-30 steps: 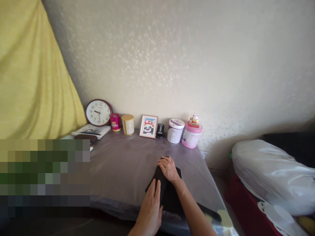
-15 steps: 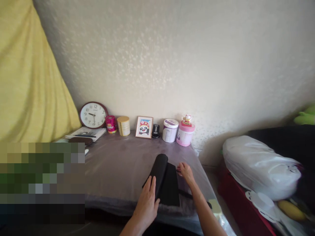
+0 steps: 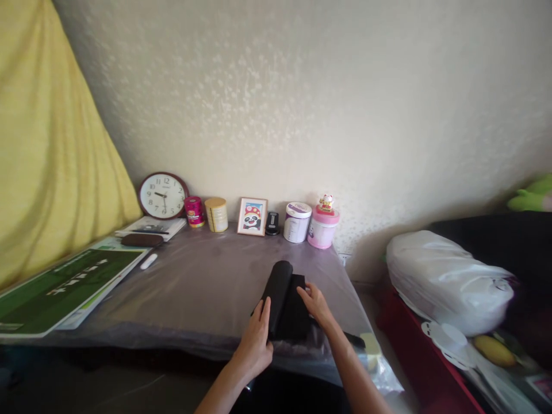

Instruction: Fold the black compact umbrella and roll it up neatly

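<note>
A black roll (image 3: 278,293) of sheet-like material lies on the table near its front edge, with a flat flap (image 3: 295,313) extending from its right side. My left hand (image 3: 257,339) grips the lower left of the roll, fingers along its side and thumb by the near end. At the flap's right edge, my right hand (image 3: 313,300) pinches the black material between thumb and fingers. A black strap (image 3: 354,340) runs out to the right beneath my right forearm. The palm sides of both hands are hidden.
A wall clock (image 3: 164,195), pink tin (image 3: 194,211), yellow canister (image 3: 216,215), panda picture frame (image 3: 252,217) and two tubs (image 3: 297,224) line the wall. A green board (image 3: 69,287) and white object (image 3: 149,261) lie left. A white plastic bag (image 3: 448,282) is right.
My right hand has moved left with the flap's edge, and the flap now spans less width beside the roll. My left hand still rests on the roll. The view has tilted slightly down.
</note>
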{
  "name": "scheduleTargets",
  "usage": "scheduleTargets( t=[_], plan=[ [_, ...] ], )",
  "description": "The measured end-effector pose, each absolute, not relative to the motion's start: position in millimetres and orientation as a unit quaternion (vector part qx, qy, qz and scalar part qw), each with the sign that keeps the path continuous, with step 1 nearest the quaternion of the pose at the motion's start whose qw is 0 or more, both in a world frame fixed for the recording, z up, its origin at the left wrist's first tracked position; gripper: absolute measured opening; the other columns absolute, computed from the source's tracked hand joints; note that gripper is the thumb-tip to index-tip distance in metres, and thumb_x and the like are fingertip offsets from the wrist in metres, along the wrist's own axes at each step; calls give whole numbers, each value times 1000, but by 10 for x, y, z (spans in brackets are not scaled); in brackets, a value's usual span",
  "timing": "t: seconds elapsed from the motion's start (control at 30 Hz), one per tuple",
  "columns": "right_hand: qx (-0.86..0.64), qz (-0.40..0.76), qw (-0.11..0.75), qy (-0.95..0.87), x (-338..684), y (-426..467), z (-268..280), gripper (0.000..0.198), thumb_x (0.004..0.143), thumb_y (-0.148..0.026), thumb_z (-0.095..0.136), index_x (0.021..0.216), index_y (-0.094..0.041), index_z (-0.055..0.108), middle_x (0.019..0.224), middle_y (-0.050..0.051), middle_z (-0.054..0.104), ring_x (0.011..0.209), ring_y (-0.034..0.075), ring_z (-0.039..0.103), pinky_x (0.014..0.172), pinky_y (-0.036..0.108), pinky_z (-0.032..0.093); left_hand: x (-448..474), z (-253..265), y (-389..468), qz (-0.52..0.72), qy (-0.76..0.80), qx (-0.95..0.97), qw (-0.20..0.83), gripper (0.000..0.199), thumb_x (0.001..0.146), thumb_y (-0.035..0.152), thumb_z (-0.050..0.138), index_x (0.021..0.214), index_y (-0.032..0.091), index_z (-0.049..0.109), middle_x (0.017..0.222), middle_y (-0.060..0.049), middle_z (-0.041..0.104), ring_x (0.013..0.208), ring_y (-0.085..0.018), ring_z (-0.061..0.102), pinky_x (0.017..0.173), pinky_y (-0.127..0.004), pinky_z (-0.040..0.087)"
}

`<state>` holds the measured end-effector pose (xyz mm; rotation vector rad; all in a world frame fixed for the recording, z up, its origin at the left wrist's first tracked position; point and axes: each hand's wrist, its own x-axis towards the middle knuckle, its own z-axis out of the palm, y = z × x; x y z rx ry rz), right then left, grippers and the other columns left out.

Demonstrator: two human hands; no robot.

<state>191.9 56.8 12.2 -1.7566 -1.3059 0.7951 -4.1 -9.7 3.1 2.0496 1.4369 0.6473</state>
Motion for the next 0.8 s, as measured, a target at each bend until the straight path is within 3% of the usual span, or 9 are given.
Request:
scheduleTargets(
  t=[0.27,0.47,0.63,0.8],
  plan=[
    [-615,381,444,-529,1651,655,234,29,76,-34,51,95,-14,55,57,-6,49,46,9,49,34,17,38,-31,33,-100,241,536,760,279,89,61,-2,42,141,9,5,147,-17,18,135,-21,20,109,-32,23],
    [-624,358,466,-516,1395,760,254,36,75,-30,53,106,-11,52,61,-4,53,45,10,50,33,18,38,-44,-37,-62,243,539,757,278,92,58,0,45,141,10,6,147,-15,20,134,-21,23,108,-30,24],
    [-623,349,428,-553,1250,830,232,39,80,-25,48,116,-11,46,59,-5,55,37,8,49,34,18,39,-66,-40,-56,256,527,766,264,89,57,-1,44,139,11,14,144,-14,25,133,-22,26,108,-32,27],
    [-634,320,363,-604,1142,827,280,28,83,-22,46,109,-14,52,52,-6,57,37,7,52,43,17,41,-69,-52,-54,269,525,768,250,79,58,1,45,133,14,27,139,-13,33,127,-22,38,104,-34,34]
  ],
)
